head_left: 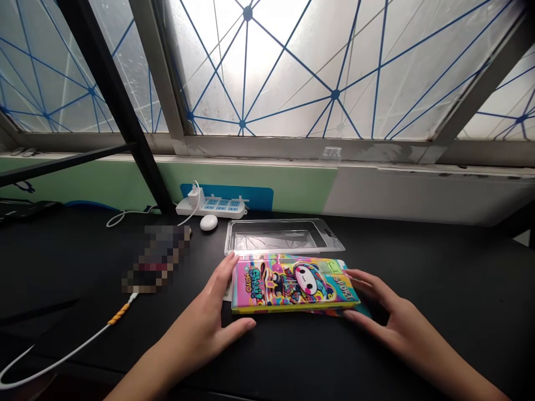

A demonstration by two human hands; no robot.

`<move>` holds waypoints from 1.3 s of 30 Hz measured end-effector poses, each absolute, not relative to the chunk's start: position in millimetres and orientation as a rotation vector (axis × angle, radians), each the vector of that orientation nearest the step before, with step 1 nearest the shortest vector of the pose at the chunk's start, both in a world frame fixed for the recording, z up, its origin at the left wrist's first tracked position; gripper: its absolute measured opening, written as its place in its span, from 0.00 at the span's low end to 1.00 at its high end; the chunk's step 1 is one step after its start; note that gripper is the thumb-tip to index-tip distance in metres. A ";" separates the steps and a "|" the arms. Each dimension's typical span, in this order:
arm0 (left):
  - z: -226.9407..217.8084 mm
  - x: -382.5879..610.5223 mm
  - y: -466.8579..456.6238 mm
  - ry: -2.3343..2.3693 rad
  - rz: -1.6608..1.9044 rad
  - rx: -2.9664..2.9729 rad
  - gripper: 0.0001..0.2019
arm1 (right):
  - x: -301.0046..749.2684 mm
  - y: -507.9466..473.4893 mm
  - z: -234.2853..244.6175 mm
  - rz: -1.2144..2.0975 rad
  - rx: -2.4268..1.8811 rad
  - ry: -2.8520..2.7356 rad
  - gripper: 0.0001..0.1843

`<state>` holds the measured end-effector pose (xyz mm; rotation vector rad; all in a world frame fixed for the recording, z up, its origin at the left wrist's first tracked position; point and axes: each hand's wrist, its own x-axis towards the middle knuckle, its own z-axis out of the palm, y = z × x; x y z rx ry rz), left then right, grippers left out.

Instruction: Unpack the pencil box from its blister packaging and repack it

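Note:
A flat, brightly printed box (292, 281) with a cartoon character in a hat and a yellow side edge lies face up before me. My left hand (215, 312) is around its left end, index finger at the far corner and thumb stretched out along the near edge. At the right end, my right hand (384, 312) has its fingers against the side and its thumb at the near corner. Part of a colourful sheet or card (364, 309) sticks out from under the box on the right. Just behind the box lies a clear plastic tray (334, 243).
Against the wall stands a white power strip (225, 208) with a charger plugged in. A small white rounded case (208, 223) sits in front of it. On the left, a pixelated object (156, 259) connects to a white cable (79, 352). A black slanted post (121, 111) rises behind.

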<state>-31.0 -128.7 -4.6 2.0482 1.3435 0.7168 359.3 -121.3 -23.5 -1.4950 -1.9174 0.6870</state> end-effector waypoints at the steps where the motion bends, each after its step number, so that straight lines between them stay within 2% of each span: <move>1: -7.0 -28.4 -127.4 1.380 0.722 2.110 0.50 | 360.1 -121.7 -26.6 0.641 -1.490 -1.954 0.37; 4: -12.7 -24.0 -122.0 1.415 0.770 2.265 0.50 | 362.9 -123.7 -32.2 0.492 -1.475 -2.014 0.36; 6: -15.7 -25.0 -119.0 1.384 0.786 2.373 0.47 | 363.6 -126.4 -31.8 0.430 -1.444 -2.023 0.34; 11: -13.8 -30.4 -117.7 1.079 0.922 2.736 0.27 | 362.7 -137.9 -22.8 0.347 -1.393 -1.930 0.32; 14: 0.2 -26.4 -110.2 0.976 1.101 2.848 0.21 | 362.3 -137.4 -16.8 0.247 -1.422 -1.799 0.31; 19: 33.5 -10.6 -62.2 0.949 1.218 2.828 0.19 | 354.5 -102.1 2.2 0.251 -1.370 -1.621 0.31; 23: 45.2 4.3 -20.4 1.069 1.291 2.674 0.26 | 341.9 -54.8 14.2 0.267 -1.285 -1.620 0.30; 26: 38.8 10.0 -7.3 1.241 1.244 2.522 0.29 | 335.6 -27.3 8.0 0.291 -1.275 -1.629 0.31; 33: 10.8 -2.8 -3.9 1.301 0.964 2.440 0.26 | 339.9 -15.7 -17.7 0.338 -1.413 -1.886 0.32; 39: 9.5 -2.8 -3.6 1.355 0.908 2.470 0.25 | 342.7 -18.6 -16.6 0.342 -1.498 -1.980 0.33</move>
